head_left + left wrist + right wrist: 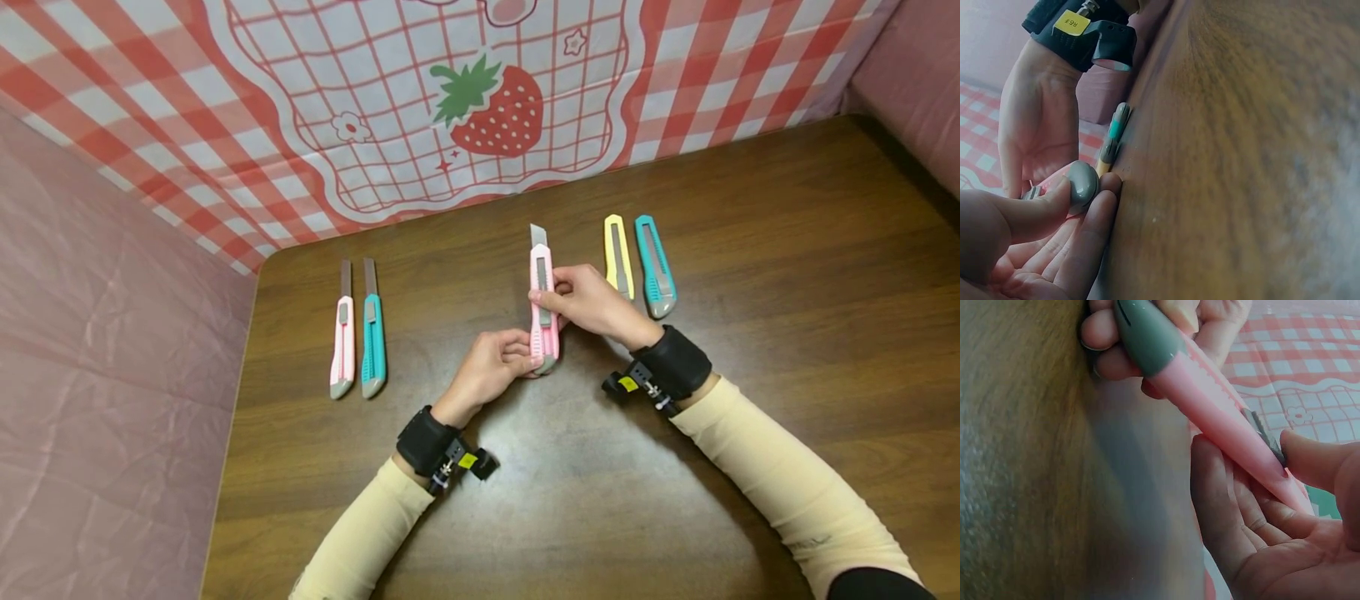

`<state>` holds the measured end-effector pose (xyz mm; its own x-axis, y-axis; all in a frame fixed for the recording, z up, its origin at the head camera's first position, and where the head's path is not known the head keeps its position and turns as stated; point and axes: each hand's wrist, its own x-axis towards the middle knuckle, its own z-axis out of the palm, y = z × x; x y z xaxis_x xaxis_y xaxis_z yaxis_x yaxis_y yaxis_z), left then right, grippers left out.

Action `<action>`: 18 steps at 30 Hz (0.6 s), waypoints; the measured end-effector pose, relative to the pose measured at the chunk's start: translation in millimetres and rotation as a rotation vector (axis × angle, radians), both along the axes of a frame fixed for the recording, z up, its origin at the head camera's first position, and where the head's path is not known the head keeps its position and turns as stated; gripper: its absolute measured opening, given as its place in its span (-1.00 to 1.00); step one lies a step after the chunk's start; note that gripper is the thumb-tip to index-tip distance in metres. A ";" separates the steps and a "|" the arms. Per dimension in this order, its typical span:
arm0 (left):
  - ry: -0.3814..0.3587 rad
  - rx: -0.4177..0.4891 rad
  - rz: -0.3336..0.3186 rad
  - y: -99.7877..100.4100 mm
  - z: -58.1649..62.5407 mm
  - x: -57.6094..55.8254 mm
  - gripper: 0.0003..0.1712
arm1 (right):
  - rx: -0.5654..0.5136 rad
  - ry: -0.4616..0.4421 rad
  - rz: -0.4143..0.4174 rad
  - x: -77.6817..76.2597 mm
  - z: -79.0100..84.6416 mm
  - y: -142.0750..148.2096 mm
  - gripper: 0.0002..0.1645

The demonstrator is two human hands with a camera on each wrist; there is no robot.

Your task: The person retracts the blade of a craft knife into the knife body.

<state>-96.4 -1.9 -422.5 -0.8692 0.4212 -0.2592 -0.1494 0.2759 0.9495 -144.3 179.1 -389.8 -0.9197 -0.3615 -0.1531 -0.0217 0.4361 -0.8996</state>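
Both hands hold one pink utility knife [543, 333] over the middle of the table, its blade [538, 236] partly out and aimed at the back wall. My left hand [487, 367] pinches the grey end cap [1084, 185] between thumb and fingers. Around the body, higher up, curls my right hand [596, 304]; in the right wrist view its thumb [1316, 459] is at the grey slider [1264, 435]. The cap end also shows in the right wrist view, with left fingertips around it.
To the left lie a pink knife [342, 346] and a teal knife [372, 343], both with long blades out. Beyond my right hand lie a yellow knife [617, 250] and a teal knife [656, 267], no blades protruding. A checked strawberry cloth [360, 179] hangs behind the wooden table [787, 292].
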 end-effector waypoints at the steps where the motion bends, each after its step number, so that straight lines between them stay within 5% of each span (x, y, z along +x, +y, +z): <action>1: -0.002 0.000 0.001 0.0 0.1 -0.1 -0.71 | -0.002 -0.008 0.000 -0.5 -0.1 0.4 -0.68; 18: -0.001 -0.019 -0.001 -0.3 -1.0 -0.5 -0.68 | 0.034 -0.056 0.019 -2.3 -0.6 2.9 -0.65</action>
<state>-96.9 -2.2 -423.5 -0.8686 0.4171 -0.2676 -0.1498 0.2937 0.9441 -146.6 182.0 -390.4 -0.9023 -0.3729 -0.2164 0.0195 0.4661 -0.8845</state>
